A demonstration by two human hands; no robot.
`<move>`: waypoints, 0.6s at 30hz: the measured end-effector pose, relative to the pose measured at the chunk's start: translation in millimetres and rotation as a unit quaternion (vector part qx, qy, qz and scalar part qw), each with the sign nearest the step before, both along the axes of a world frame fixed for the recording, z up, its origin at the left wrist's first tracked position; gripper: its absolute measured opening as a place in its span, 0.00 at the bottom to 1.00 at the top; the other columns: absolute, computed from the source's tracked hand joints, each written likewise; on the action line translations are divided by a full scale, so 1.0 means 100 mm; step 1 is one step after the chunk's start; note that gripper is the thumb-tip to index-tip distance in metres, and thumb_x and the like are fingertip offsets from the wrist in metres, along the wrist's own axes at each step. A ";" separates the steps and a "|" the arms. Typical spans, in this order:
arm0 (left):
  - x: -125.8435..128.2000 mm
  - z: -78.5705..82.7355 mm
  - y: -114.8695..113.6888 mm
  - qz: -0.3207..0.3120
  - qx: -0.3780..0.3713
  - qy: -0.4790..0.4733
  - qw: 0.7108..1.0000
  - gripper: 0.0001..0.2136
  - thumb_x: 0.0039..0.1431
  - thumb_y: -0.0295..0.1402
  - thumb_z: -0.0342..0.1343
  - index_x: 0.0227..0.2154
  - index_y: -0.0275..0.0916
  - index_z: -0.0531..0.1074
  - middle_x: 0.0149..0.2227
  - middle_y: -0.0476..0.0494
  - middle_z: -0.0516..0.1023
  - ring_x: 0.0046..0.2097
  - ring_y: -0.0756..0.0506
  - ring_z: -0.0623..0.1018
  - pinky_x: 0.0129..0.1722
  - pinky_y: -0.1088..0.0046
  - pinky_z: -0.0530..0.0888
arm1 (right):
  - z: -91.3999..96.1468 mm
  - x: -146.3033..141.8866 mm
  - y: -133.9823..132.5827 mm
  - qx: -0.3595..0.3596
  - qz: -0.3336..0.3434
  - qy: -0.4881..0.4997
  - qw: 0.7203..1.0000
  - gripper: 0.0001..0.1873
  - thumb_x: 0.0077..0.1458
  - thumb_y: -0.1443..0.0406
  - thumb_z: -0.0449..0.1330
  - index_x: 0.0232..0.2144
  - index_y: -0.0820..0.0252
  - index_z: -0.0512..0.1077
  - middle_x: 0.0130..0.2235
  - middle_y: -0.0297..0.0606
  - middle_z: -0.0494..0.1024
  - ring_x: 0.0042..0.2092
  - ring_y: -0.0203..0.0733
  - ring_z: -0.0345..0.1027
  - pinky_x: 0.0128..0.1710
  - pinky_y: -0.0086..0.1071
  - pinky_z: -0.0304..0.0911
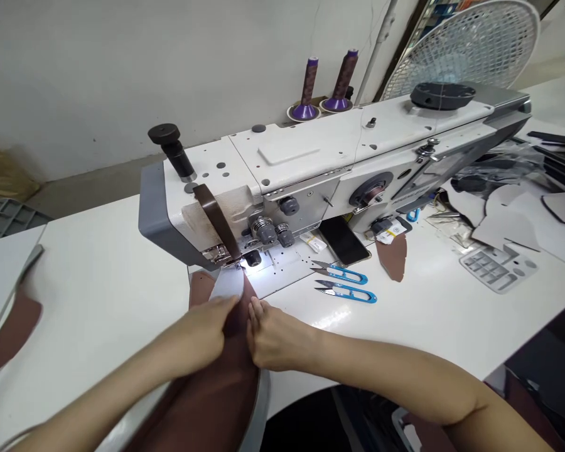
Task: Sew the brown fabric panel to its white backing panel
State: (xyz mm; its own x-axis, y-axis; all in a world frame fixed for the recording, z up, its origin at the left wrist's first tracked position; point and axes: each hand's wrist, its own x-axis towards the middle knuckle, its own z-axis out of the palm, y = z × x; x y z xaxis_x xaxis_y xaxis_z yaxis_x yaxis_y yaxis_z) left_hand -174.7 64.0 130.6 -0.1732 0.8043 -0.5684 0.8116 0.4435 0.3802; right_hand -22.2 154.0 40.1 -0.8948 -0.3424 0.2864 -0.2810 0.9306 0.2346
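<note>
A long brown leather-like piece (216, 402) with a pale underside flap (226, 282) runs from the front table edge up to the sewing machine's lit needle area. My left hand (204, 333) lies on the left of the piece, fingers closed on it close to the pale flap. Gripping the piece's right edge is my right hand (277, 336), its fingers curled and partly hidden. The white sewing machine (301, 150) stands just beyond both hands, and its presser foot is mostly hidden.
Right of the needle lie two blue-handled thread snips (346, 292), a black phone (343, 242) and a brown scrap (393, 257). Pale cut pieces (508, 216) cover the far right. Thread cones (343, 81) and a fan (471, 47) stand behind. Another brown piece (14, 326) lies left.
</note>
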 end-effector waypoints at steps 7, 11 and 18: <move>0.33 -0.31 0.05 -0.011 -0.030 0.035 0.999 0.22 0.60 0.22 0.41 0.58 0.34 0.59 0.52 0.37 0.68 0.49 0.40 0.72 0.49 0.61 0.69 | -0.02 -0.03 0.02 -0.003 0.003 -0.001 1.000 0.15 0.51 0.72 0.54 0.37 0.76 0.77 0.38 0.63 0.76 0.43 0.67 0.71 0.33 0.49 0.64; 0.27 -0.33 0.12 -0.004 -0.026 0.022 0.999 0.22 0.62 0.23 0.40 0.59 0.34 0.59 0.52 0.38 0.68 0.48 0.41 0.72 0.49 0.63 0.68 | -0.08 -0.10 0.04 -0.021 0.009 0.008 1.000 0.13 0.50 0.72 0.54 0.34 0.72 0.78 0.37 0.60 0.77 0.40 0.62 0.72 0.35 0.50 0.62; 0.16 -0.48 0.21 0.003 0.000 0.065 0.998 0.25 0.61 0.21 0.39 0.62 0.30 0.52 0.54 0.37 0.67 0.50 0.40 0.72 0.49 0.63 0.69 | -0.20 -0.23 0.15 0.001 -0.019 0.082 0.996 0.15 0.54 0.72 0.52 0.38 0.79 0.75 0.40 0.67 0.75 0.43 0.63 0.70 0.40 0.54 0.61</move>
State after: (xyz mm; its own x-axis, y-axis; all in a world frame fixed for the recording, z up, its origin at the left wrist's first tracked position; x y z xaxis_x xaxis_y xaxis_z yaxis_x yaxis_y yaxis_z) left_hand -158.8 84.7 82.1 -0.2507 0.8032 -0.5403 0.8512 0.4487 0.2721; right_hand -45.1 168.5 19.7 -0.8486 -0.3093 0.4292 -0.2032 0.9396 0.2754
